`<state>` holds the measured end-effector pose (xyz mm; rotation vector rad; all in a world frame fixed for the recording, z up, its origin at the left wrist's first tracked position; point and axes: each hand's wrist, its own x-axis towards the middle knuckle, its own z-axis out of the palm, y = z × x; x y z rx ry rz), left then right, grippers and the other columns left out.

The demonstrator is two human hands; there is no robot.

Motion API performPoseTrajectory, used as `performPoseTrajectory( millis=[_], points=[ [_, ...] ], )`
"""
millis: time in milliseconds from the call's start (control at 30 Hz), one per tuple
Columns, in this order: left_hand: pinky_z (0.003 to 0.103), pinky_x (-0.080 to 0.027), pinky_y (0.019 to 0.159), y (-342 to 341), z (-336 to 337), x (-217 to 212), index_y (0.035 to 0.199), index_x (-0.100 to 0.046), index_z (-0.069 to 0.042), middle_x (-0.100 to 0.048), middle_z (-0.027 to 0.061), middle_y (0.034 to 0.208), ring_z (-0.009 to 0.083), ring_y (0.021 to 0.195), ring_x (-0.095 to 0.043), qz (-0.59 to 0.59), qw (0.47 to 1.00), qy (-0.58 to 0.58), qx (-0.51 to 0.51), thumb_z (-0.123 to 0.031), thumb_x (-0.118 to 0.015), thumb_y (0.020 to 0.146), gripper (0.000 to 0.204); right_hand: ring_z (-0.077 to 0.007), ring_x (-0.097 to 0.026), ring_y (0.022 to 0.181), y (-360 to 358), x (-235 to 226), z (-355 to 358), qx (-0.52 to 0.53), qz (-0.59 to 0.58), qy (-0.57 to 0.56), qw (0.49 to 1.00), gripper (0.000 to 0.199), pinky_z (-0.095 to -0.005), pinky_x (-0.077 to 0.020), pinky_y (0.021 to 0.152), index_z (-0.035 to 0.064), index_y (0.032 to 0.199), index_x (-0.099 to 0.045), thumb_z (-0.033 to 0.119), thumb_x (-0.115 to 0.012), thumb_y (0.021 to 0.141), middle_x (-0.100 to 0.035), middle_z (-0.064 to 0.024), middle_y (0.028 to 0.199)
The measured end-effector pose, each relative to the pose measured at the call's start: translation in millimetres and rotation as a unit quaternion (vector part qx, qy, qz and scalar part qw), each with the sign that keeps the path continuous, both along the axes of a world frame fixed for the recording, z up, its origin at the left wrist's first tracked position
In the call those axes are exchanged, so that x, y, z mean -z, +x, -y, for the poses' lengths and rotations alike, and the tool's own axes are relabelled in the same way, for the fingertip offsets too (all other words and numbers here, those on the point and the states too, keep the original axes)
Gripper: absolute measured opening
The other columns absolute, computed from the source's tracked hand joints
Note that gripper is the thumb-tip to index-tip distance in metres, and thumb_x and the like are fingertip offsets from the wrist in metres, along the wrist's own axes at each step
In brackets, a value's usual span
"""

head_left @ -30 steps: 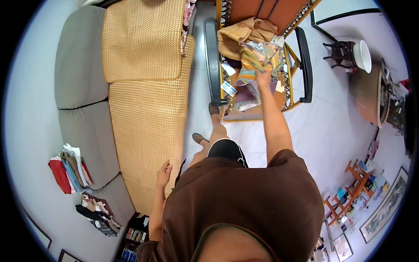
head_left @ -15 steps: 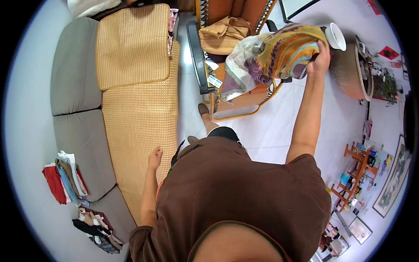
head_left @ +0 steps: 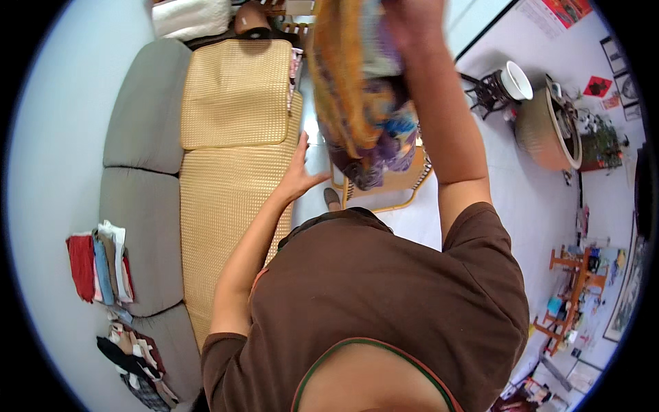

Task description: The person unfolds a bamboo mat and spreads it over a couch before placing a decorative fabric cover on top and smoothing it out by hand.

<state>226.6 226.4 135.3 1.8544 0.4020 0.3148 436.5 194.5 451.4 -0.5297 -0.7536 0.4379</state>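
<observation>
A patterned scarf (head_left: 364, 89) in mustard, purple, blue and grey hangs in loose folds in front of me. My right hand (head_left: 417, 27) grips its upper part, raised high near the top edge and smeared by motion. My left hand (head_left: 300, 177) is empty, thumb and fingers apart, between the sofa mat and the scarf's lower end. Behind the cloth stands a folding chair (head_left: 395, 196) with a yellow frame, mostly hidden by the scarf and my right arm.
To the left, a grey sofa (head_left: 141, 237) bears a woven mat (head_left: 233, 178). Folded clothes (head_left: 103, 264) lie in a pile on its backrest, with a second clothes pile (head_left: 141, 360) nearer me. At right stand a white pot (head_left: 516, 81) and a large planter (head_left: 546, 134).
My right hand has lifted the scarf off the chair and drawn it leftward, up in front of me. My left hand has risen forward from beside my body, its fingers now spread.
</observation>
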Motion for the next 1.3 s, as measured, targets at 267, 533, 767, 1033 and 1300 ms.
performPoseTrajectory(
  millis=[267,533,767,1033,1300],
  points=[
    [0.032,-0.046,0.086,-59,-63,-51,0.123,-0.048,-0.001,-0.058,0.0078,0.115,0.0200,0.100,-0.058,0.235,0.864,-0.339,-0.287,-0.025,-0.051,0.092,0.039,-0.0109,-0.058,0.078,-139,52,-97,-0.245,0.063,-0.128,0.959,0.028,-0.0246,-0.0491,0.068,0.0046,0.117,-0.051,0.012,-0.055,0.090,-0.059,-0.0026,0.093],
    [0.037,-0.049,0.090,-194,-95,-109,0.124,-0.047,-0.002,-0.059,0.0089,0.116,0.0211,0.102,-0.059,0.412,0.774,-0.390,-0.281,-0.042,-0.036,0.097,0.049,-0.0232,-0.048,0.111,-208,187,-120,-0.371,0.262,-0.388,0.802,0.068,-0.0397,-0.0384,0.095,0.0078,0.137,-0.036,0.051,-0.054,0.088,-0.050,-0.0134,0.122],
    [0.029,-0.052,0.077,-258,-70,-124,0.108,-0.056,-0.001,-0.064,0.0066,0.099,0.0151,0.086,-0.063,0.300,0.797,-0.325,-0.411,-0.045,-0.043,0.094,0.048,-0.0241,-0.051,0.110,-312,217,-119,-0.534,0.010,-0.447,0.718,0.062,-0.0410,-0.0365,0.096,0.0068,0.125,-0.049,0.054,-0.054,0.085,-0.055,-0.0099,0.120],
    [0.027,-0.050,0.071,-407,-75,-142,0.102,-0.059,-0.002,-0.064,0.0066,0.089,0.0138,0.079,-0.062,0.236,0.745,-0.232,-0.580,-0.039,-0.056,0.090,0.039,-0.0219,-0.061,0.075,-359,255,-153,-0.403,0.075,-0.476,0.778,0.023,-0.0356,-0.0517,0.066,-0.0013,0.102,-0.058,0.003,-0.046,0.082,-0.063,-0.0128,0.087],
    [0.032,-0.045,0.070,-555,-52,-117,0.091,-0.066,0.003,-0.067,0.0112,0.082,0.0188,0.078,-0.062,-0.145,0.712,0.069,-0.684,-0.040,-0.056,0.089,0.044,-0.0100,-0.054,0.069,-368,241,-180,-0.340,0.272,-0.329,0.838,0.018,-0.0258,-0.0442,0.062,-0.0014,0.096,-0.063,0.011,-0.054,0.085,-0.061,-0.0021,0.079]
  ],
)
